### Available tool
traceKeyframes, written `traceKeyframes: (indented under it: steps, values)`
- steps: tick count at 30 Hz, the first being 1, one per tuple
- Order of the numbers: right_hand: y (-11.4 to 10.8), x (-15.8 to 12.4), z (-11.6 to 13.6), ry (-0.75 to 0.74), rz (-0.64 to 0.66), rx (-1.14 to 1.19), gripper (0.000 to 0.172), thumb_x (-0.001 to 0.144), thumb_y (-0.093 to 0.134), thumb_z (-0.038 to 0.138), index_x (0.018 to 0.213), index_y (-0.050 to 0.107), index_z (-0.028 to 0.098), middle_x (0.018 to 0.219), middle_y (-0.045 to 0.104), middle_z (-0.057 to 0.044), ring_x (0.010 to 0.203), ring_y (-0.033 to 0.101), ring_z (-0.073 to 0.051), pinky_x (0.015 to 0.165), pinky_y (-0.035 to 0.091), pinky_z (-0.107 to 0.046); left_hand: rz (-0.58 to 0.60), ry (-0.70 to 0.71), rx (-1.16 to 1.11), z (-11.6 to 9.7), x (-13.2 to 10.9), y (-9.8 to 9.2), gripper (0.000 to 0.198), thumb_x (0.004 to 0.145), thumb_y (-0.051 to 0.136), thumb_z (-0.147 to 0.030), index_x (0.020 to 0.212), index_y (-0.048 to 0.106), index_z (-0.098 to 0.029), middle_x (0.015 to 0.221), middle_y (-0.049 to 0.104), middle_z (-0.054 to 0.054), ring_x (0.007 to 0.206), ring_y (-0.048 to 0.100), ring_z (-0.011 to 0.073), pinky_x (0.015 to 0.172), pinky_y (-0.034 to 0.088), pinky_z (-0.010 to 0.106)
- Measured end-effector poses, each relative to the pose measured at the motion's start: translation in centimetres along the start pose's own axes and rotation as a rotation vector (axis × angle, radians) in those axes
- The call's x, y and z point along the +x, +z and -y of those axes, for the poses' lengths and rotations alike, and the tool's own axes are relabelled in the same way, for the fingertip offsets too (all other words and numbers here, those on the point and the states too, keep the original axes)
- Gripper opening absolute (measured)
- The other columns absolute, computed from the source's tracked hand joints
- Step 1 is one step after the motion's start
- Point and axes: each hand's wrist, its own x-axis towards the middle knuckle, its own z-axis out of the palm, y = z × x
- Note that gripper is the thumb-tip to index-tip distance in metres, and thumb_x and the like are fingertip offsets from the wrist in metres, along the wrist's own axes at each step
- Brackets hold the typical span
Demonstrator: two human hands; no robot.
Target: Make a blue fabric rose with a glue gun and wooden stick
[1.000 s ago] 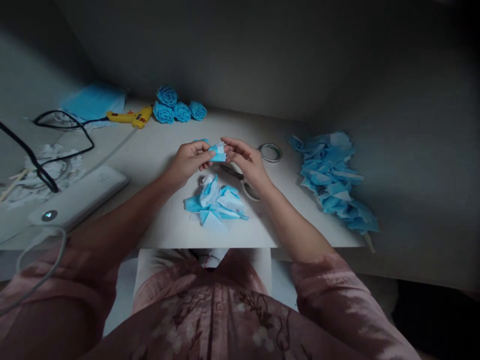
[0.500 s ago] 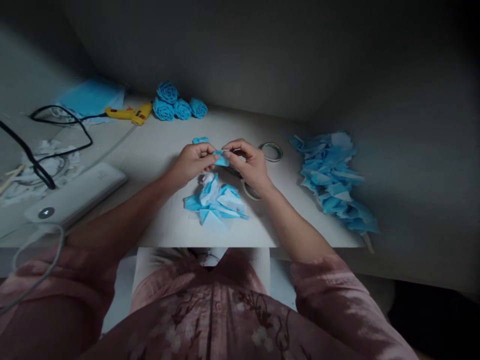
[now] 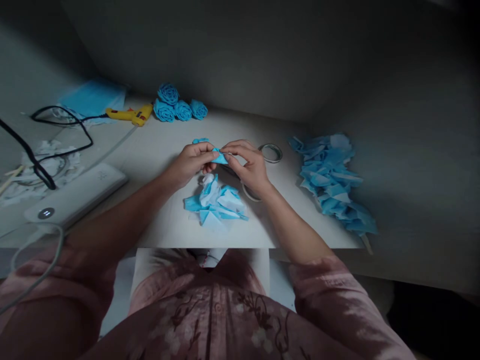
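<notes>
Between my two hands, over the middle of the table, is a small piece of blue fabric (image 3: 220,158), folded to a pointed shape. My left hand (image 3: 193,161) pinches its left side between thumb and fingers. From the other side, my right hand (image 3: 247,162) grips its upper right edge with thumb and fingertips. Just below lies a loose heap of blue and white fabric pieces (image 3: 217,202). A small blue piece (image 3: 200,140) lies behind my left hand. To the right of my right hand rests a roll of tape (image 3: 270,153); another ring (image 3: 250,191) is partly hidden under my right wrist.
Several blue fabric roses (image 3: 174,104) stand at the back beside a yellow glue gun (image 3: 131,115). A blue sheet (image 3: 93,96), a black cable (image 3: 84,132), white scraps (image 3: 48,170) and a white device (image 3: 78,192) occupy the left. More blue pieces (image 3: 332,180) lie along the right edge.
The blue fabric piece between my hands has gone from a flatter strip to a pointed fold. My right fingers have shifted slightly along its edge; both hands stay in nearly the same place.
</notes>
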Motion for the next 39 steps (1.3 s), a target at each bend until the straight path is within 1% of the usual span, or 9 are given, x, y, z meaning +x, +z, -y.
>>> traceKeyframes:
  steps: [5, 8, 10, 13, 15, 19, 26, 31, 39]
  values:
    - [0.0, -0.1, 0.1, -0.024, 0.005, 0.001, 0.026, 0.100, 0.060, 0.046, 0.101, 0.080, 0.029, 0.107, 0.077, -0.008, 0.107, 0.068, -0.027, 0.105, 0.051, -0.050, -0.002, 0.002, -0.016, 0.1, 0.0, 0.0, 0.027, 0.079, 0.079, -0.035, 0.074, 0.059, -0.018, 0.061, 0.059, -0.001, 0.050, 0.052, 0.0081, 0.048, 0.041, 0.020]
    - [0.0, -0.1, 0.4, -0.003, 0.010, 0.020, 0.027, 0.098, 0.062, 0.050, 0.101, 0.079, 0.029, 0.109, 0.077, -0.009, 0.110, 0.067, -0.028, 0.107, 0.050, -0.051, -0.030, 0.012, 0.013, 0.2, 0.2, 0.0, 0.027, 0.077, 0.080, -0.032, 0.074, 0.058, -0.018, 0.059, 0.059, -0.002, 0.049, 0.051, 0.0081, 0.048, 0.041, 0.020]
    - [-0.1, -0.1, 0.4, 0.062, -0.018, 0.075, 0.035, 0.097, 0.061, 0.057, 0.108, 0.077, 0.028, 0.114, 0.076, -0.009, 0.113, 0.067, -0.027, 0.105, 0.052, -0.048, -0.050, 0.033, 0.040, 0.3, 0.3, -0.1, 0.028, 0.077, 0.081, -0.033, 0.075, 0.058, -0.019, 0.059, 0.059, -0.002, 0.048, 0.051, 0.0081, 0.048, 0.041, 0.020]
    - [-0.1, 0.2, 0.0, 0.190, -0.065, 0.210, 0.053, 0.095, 0.057, 0.071, 0.125, 0.069, 0.028, 0.120, 0.074, -0.009, 0.114, 0.067, -0.024, 0.096, 0.057, -0.041, -0.089, 0.067, 0.072, 0.5, 0.6, -0.2, 0.031, 0.078, 0.082, -0.037, 0.078, 0.057, -0.019, 0.059, 0.060, -0.003, 0.047, 0.051, 0.0084, 0.049, 0.041, 0.021]
    - [-0.1, 0.3, -0.4, 0.258, -0.043, 0.280, 0.061, 0.092, 0.056, 0.076, 0.130, 0.066, 0.029, 0.121, 0.073, -0.008, 0.112, 0.067, -0.022, 0.091, 0.059, -0.037, -0.117, 0.088, 0.087, 0.7, 0.7, -0.2, 0.031, 0.080, 0.082, -0.038, 0.080, 0.057, -0.019, 0.059, 0.060, -0.003, 0.047, 0.051, 0.0088, 0.049, 0.041, 0.021]
    - [0.3, 0.1, -0.7, 0.332, 0.045, 0.346, 0.060, 0.090, 0.062, 0.074, 0.128, 0.069, 0.028, 0.115, 0.073, -0.007, 0.105, 0.066, -0.021, 0.085, 0.060, -0.035, -0.140, 0.131, 0.102, 1.0, 0.8, -0.2, 0.032, 0.079, 0.083, -0.040, 0.080, 0.060, -0.019, 0.059, 0.061, -0.003, 0.049, 0.053, 0.0090, 0.051, 0.043, 0.021]
    - [0.8, -0.2, -1.0, 0.357, 0.041, 0.397, 0.057, 0.084, 0.075, 0.067, 0.121, 0.074, 0.024, 0.095, 0.069, -0.003, 0.087, 0.064, -0.016, 0.079, 0.059, -0.031, -0.113, 0.141, 0.163, 0.6, 0.4, 0.0, 0.033, 0.081, 0.082, -0.045, 0.079, 0.063, -0.018, 0.061, 0.062, -0.001, 0.051, 0.053, 0.0090, 0.051, 0.043, 0.020]
    - [0.5, 0.0, -1.9, 0.335, 0.017, 0.357, 0.056, 0.085, 0.074, 0.066, 0.122, 0.073, 0.023, 0.095, 0.069, -0.003, 0.085, 0.063, -0.016, 0.078, 0.057, -0.030, -0.086, 0.138, 0.120, 0.5, 0.5, -0.2, 0.038, 0.090, 0.071, -0.051, 0.076, 0.061, -0.017, 0.064, 0.064, 0.003, 0.055, 0.056, 0.0109, 0.052, 0.044, 0.021]
    - [0.7, -0.1, -1.0, 0.279, 0.056, 0.327, 0.056, 0.088, 0.074, 0.063, 0.127, 0.068, 0.023, 0.094, 0.069, -0.003, 0.083, 0.062, -0.015, 0.075, 0.053, -0.029, -0.101, 0.140, 0.190, 0.9, 0.6, -0.3, 0.029, 0.074, 0.084, -0.039, 0.080, 0.066, -0.017, 0.064, 0.063, -0.002, 0.055, 0.054, 0.0096, 0.051, 0.042, 0.020]
